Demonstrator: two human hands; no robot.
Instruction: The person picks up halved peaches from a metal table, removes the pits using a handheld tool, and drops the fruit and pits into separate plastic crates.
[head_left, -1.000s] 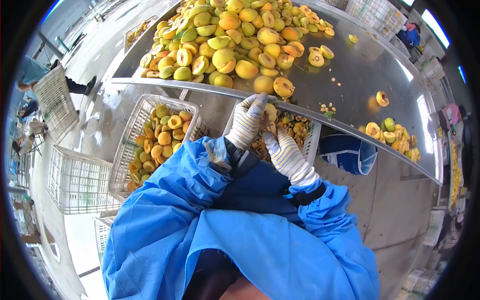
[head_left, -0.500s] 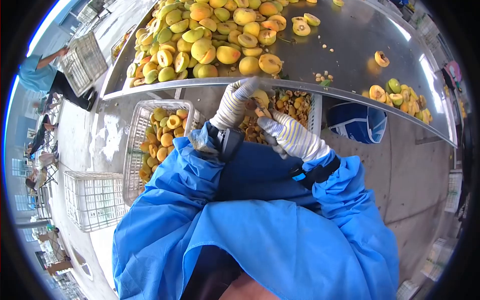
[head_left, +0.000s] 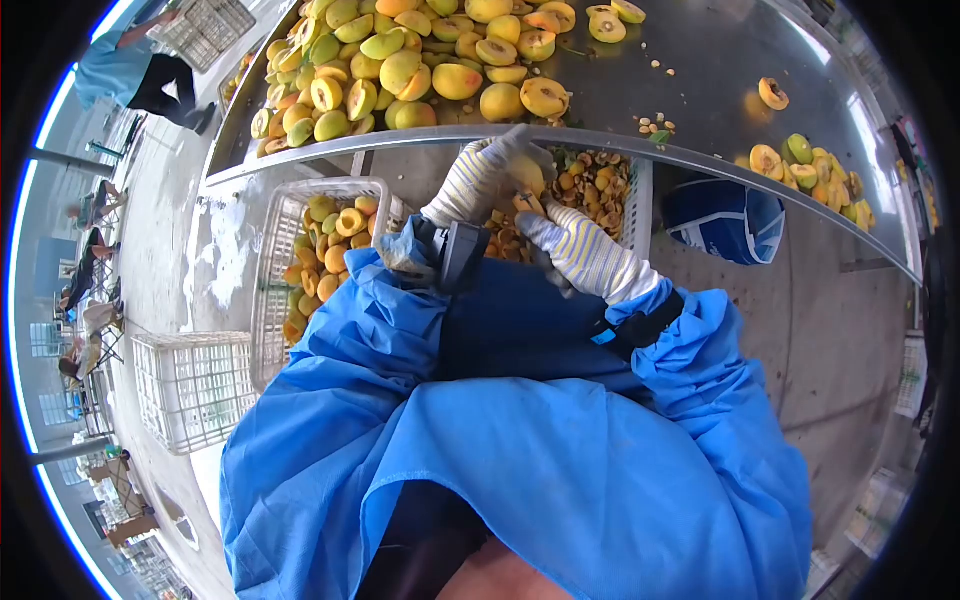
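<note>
My left hand (head_left: 472, 182), in a striped knit glove, is closed round a yellow peach half (head_left: 527, 175) just below the table edge. My right hand (head_left: 597, 252), gloved alike, grips a short tan-handled tool (head_left: 528, 203) that meets the fruit's lower side. The tool's working end is hidden. Below both hands a white crate (head_left: 637, 215) holds brownish fruit scraps and pits (head_left: 585, 190). Farther left, another white crate (head_left: 268, 250) holds orange-yellow peach halves (head_left: 335, 245).
A metal table (head_left: 690, 60) carries a big heap of halved peaches (head_left: 400, 70), a smaller pile (head_left: 825, 180) and loose pale kernels (head_left: 655, 125). A blue bag (head_left: 725, 220) stands under it. At left are an upturned white crate (head_left: 195, 385) and a person (head_left: 130, 75) carrying another.
My hands stay together at the peach half, with small shifts and a blurred left thumb side. The view has tilted slightly. The person at left has stepped onward with the crate.
</note>
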